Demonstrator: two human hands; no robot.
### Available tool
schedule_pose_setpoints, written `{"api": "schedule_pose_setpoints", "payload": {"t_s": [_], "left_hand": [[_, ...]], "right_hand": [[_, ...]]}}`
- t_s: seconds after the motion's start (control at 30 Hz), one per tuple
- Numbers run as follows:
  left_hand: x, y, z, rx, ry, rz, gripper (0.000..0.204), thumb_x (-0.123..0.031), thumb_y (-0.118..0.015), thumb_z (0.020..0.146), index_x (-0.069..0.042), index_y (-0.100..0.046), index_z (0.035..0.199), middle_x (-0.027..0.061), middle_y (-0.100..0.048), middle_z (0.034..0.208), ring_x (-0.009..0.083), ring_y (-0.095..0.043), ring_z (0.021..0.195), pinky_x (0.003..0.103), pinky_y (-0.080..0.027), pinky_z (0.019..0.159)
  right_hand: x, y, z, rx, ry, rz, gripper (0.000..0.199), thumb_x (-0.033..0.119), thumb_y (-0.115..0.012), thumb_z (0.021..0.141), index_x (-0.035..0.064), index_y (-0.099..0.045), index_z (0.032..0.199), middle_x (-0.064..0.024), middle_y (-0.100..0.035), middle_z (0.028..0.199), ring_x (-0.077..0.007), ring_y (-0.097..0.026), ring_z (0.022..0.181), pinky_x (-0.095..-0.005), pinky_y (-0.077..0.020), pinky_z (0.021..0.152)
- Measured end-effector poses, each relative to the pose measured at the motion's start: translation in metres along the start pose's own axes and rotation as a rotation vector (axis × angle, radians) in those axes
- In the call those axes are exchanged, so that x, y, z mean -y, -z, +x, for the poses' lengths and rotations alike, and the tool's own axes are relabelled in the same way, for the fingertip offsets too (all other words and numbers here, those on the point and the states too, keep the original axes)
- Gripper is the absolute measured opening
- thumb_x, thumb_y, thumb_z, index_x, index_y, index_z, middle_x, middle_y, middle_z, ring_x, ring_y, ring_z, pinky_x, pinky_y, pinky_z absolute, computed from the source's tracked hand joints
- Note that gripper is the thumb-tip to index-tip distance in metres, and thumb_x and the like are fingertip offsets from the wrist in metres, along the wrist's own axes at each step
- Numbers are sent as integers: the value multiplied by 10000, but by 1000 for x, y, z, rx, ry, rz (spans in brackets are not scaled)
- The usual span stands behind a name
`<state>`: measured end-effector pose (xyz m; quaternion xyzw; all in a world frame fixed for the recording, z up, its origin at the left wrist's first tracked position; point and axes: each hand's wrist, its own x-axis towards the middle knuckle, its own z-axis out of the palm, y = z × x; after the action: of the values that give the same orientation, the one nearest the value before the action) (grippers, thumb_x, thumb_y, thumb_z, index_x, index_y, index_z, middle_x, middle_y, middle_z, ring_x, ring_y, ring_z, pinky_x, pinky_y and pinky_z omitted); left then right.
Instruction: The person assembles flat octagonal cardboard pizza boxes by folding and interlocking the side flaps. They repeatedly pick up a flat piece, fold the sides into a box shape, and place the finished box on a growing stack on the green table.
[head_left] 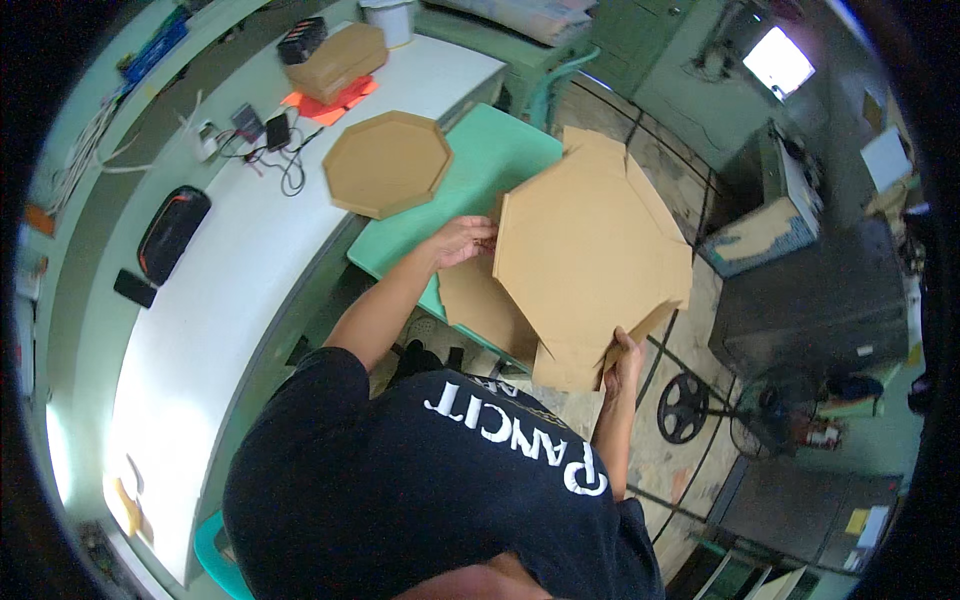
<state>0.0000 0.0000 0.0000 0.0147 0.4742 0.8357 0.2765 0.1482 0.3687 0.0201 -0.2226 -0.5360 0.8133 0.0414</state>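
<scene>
A large octagonal cardboard piece (590,255) with flaps around its rim is held up, tilted, over the green table. At its left edge my left hand (463,242) is closed, fingertips against a flap and partly hidden behind it. My right hand (623,362) grips the lower right flap, thumb on the near face and the other fingers mostly out of sight. Another cardboard piece (488,312) lies partly covered below it on the green table (490,150). Up and to the left rests an octagonal cardboard tray (388,165) with a raised rim, overlapping table and counter.
Along the left runs a white counter (230,300) bearing a cardboard box (338,62), a phone (277,132) with cables, a black case (174,235) and a white bucket (390,22). On the right are a fan (765,415) and a dark cabinet (810,300) over a tiled floor.
</scene>
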Motion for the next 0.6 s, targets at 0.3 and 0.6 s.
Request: {"api": "schedule_pose_setpoints", "payload": {"t_s": [0.3,0.6], "left_hand": [[-56,118,16,-812,-204,1501,245,-222,-551,888,-43,-675,1001,106,-699,856,277,-678,782,406,-540,739],[-28,70,2,-325,-396,1500,438,-325,-610,885,-55,-586,1229,188,-575,1250,350,-524,1181,429,-418,995]], "right_hand": [[-55,-49,11,-28,-23,67,445,-10,-558,865,28,-409,1282,-127,-561,1146,-258,-601,993,-390,-514,832],[-89,-19,16,-153,216,-734,414,102,-585,903,61,-464,1297,-141,-625,1003,-277,-641,778,-428,-544,744]]}}
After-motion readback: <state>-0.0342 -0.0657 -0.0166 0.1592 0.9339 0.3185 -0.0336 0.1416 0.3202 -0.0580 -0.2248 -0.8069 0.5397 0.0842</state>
